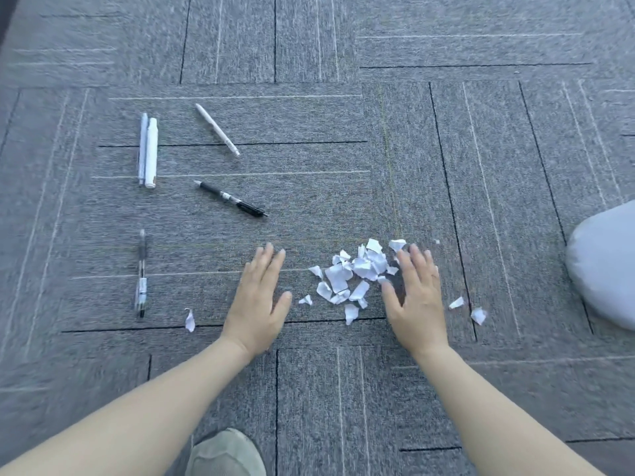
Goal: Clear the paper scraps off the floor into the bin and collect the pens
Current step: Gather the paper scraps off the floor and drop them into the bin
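A pile of torn white paper scraps [354, 273] lies on the grey carpet between my two hands. My left hand [259, 300] is flat and open just left of the pile, palm down. My right hand [414, 297] is open at the pile's right edge, fingers touching the scraps. Stray scraps lie at the left [189, 321] and at the right [478, 316]. Several pens lie to the left: a black pen [231, 198], a white pen [217, 129], a white marker [151, 152] beside a pale blue pen [142, 148], and a clear pen [141, 273].
A pale grey rounded object [608, 266] sits at the right edge of the view. My shoe [225, 453] shows at the bottom, below my arms. The carpet tiles [343, 132] stretch away on all sides. No bin is in view.
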`<move>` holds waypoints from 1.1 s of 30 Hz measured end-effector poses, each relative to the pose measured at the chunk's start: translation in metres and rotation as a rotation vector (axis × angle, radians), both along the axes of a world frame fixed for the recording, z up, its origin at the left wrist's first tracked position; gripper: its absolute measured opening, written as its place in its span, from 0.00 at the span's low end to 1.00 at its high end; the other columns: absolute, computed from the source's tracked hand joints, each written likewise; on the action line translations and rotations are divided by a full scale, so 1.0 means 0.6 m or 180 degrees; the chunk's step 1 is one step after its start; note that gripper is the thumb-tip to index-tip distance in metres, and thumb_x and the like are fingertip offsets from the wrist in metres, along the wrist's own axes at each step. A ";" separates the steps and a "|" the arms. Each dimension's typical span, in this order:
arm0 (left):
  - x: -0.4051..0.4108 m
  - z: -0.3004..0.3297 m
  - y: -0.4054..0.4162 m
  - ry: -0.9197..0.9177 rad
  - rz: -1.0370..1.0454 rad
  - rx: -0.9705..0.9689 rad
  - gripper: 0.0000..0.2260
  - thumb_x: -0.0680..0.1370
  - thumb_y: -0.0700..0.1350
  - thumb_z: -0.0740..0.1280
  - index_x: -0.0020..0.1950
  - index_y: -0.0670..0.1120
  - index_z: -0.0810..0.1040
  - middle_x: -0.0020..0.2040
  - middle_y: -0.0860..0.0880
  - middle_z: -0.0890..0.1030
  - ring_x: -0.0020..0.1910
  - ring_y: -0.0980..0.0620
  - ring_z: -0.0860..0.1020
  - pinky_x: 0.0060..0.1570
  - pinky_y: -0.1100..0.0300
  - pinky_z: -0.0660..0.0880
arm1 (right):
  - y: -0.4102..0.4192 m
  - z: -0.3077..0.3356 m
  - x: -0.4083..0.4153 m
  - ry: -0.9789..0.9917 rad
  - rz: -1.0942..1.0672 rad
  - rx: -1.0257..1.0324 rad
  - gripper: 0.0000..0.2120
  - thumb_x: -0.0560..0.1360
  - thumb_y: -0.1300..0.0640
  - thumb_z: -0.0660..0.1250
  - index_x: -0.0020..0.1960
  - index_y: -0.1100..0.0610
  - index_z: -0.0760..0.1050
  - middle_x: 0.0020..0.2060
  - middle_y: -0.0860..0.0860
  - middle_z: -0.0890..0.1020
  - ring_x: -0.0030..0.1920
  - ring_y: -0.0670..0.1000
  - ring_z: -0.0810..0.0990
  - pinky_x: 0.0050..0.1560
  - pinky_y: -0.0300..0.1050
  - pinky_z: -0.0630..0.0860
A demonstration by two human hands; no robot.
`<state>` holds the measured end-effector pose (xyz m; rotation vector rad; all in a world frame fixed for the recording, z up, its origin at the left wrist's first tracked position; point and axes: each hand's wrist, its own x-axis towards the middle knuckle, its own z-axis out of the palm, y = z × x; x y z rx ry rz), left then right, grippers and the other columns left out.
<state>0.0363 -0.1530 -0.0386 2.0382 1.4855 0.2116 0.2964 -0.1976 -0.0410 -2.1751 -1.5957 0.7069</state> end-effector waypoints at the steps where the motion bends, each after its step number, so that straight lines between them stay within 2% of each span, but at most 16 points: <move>1: 0.017 0.002 0.001 -0.0003 -0.0206 -0.0032 0.29 0.78 0.52 0.53 0.78 0.48 0.50 0.78 0.51 0.47 0.76 0.57 0.40 0.75 0.55 0.41 | -0.001 0.003 -0.018 0.0125 0.0198 0.0056 0.27 0.79 0.50 0.60 0.76 0.53 0.59 0.78 0.48 0.55 0.77 0.47 0.46 0.76 0.49 0.48; 4: 0.061 0.016 0.007 -0.0288 -0.0627 -0.0175 0.27 0.80 0.46 0.56 0.78 0.48 0.51 0.78 0.54 0.48 0.75 0.61 0.41 0.75 0.56 0.44 | 0.001 0.011 -0.043 0.0280 0.0590 0.0408 0.23 0.79 0.54 0.63 0.73 0.53 0.65 0.75 0.48 0.62 0.76 0.47 0.55 0.75 0.49 0.55; 6: 0.067 0.033 0.006 -0.0530 -0.0537 -0.0108 0.25 0.81 0.43 0.57 0.77 0.48 0.54 0.78 0.54 0.52 0.76 0.61 0.45 0.75 0.59 0.46 | 0.018 0.012 -0.025 0.0119 0.0378 0.0544 0.23 0.79 0.54 0.62 0.73 0.54 0.66 0.75 0.49 0.62 0.76 0.48 0.55 0.75 0.52 0.55; 9: 0.020 0.045 -0.008 -0.0323 -0.0117 0.0275 0.25 0.79 0.47 0.58 0.76 0.47 0.59 0.77 0.51 0.57 0.76 0.56 0.50 0.75 0.53 0.50 | 0.051 0.012 0.023 -0.0090 -0.0094 0.0075 0.27 0.79 0.48 0.59 0.76 0.49 0.59 0.78 0.47 0.52 0.78 0.49 0.45 0.76 0.52 0.48; 11: -0.038 0.039 -0.027 0.0085 0.0245 0.0520 0.28 0.76 0.52 0.57 0.75 0.45 0.61 0.76 0.47 0.59 0.76 0.51 0.52 0.74 0.46 0.51 | 0.062 0.008 0.037 -0.0111 0.0047 -0.0186 0.28 0.79 0.44 0.58 0.77 0.47 0.56 0.79 0.46 0.48 0.77 0.48 0.41 0.76 0.51 0.45; 13: -0.090 0.031 -0.053 0.0360 0.0828 0.0541 0.30 0.75 0.55 0.56 0.74 0.43 0.60 0.76 0.43 0.59 0.76 0.46 0.53 0.73 0.43 0.51 | 0.061 0.005 0.024 -0.0057 0.0435 -0.0201 0.28 0.79 0.43 0.57 0.77 0.47 0.55 0.79 0.45 0.48 0.77 0.46 0.39 0.76 0.49 0.42; 16: -0.118 0.013 -0.088 0.0314 0.1631 0.0436 0.33 0.74 0.56 0.57 0.75 0.41 0.58 0.76 0.40 0.57 0.75 0.43 0.54 0.73 0.43 0.52 | 0.046 0.003 -0.018 0.0215 0.0800 -0.0029 0.27 0.80 0.46 0.59 0.77 0.48 0.58 0.78 0.45 0.52 0.77 0.44 0.42 0.76 0.49 0.46; 20: -0.094 -0.002 -0.094 -0.0137 0.1969 0.0151 0.30 0.76 0.48 0.57 0.76 0.41 0.55 0.77 0.44 0.54 0.76 0.49 0.50 0.74 0.47 0.50 | 0.035 0.007 -0.064 0.0623 0.0673 0.0175 0.27 0.78 0.47 0.58 0.75 0.51 0.61 0.77 0.45 0.56 0.77 0.45 0.49 0.74 0.46 0.53; 23: -0.064 -0.005 -0.098 -0.0373 0.1796 0.0084 0.28 0.76 0.44 0.56 0.76 0.40 0.56 0.77 0.46 0.54 0.77 0.53 0.49 0.75 0.51 0.48 | 0.041 0.004 -0.077 0.0566 0.0575 0.0104 0.25 0.80 0.49 0.59 0.75 0.51 0.61 0.77 0.46 0.56 0.77 0.45 0.49 0.75 0.46 0.52; 26: -0.017 0.002 -0.103 -0.0595 0.1308 -0.0017 0.26 0.78 0.43 0.55 0.76 0.41 0.56 0.77 0.50 0.54 0.76 0.56 0.47 0.75 0.53 0.48 | 0.049 0.007 -0.092 0.0523 0.0771 0.0066 0.25 0.80 0.50 0.60 0.75 0.53 0.62 0.77 0.47 0.59 0.77 0.47 0.50 0.76 0.50 0.52; 30: 0.025 0.016 -0.083 -0.0847 0.0460 -0.0051 0.28 0.77 0.41 0.59 0.76 0.41 0.55 0.78 0.47 0.53 0.77 0.54 0.48 0.75 0.52 0.50 | 0.049 0.022 -0.107 0.0616 0.1118 0.0161 0.24 0.78 0.53 0.61 0.74 0.52 0.65 0.74 0.45 0.65 0.75 0.45 0.59 0.73 0.49 0.61; 31: 0.022 0.015 -0.077 -0.0728 0.0278 0.0057 0.30 0.77 0.43 0.61 0.77 0.41 0.54 0.78 0.46 0.53 0.77 0.52 0.48 0.75 0.52 0.50 | 0.051 0.025 -0.099 0.0568 0.1030 0.0312 0.23 0.78 0.53 0.60 0.73 0.53 0.67 0.73 0.46 0.67 0.75 0.46 0.60 0.73 0.50 0.60; 33: 0.007 0.010 -0.070 -0.0038 -0.0080 0.0327 0.36 0.76 0.53 0.62 0.77 0.42 0.50 0.78 0.45 0.49 0.77 0.50 0.44 0.75 0.50 0.47 | 0.052 0.025 -0.070 0.0305 0.0729 0.0515 0.23 0.77 0.53 0.60 0.72 0.54 0.67 0.73 0.49 0.67 0.75 0.48 0.59 0.75 0.51 0.56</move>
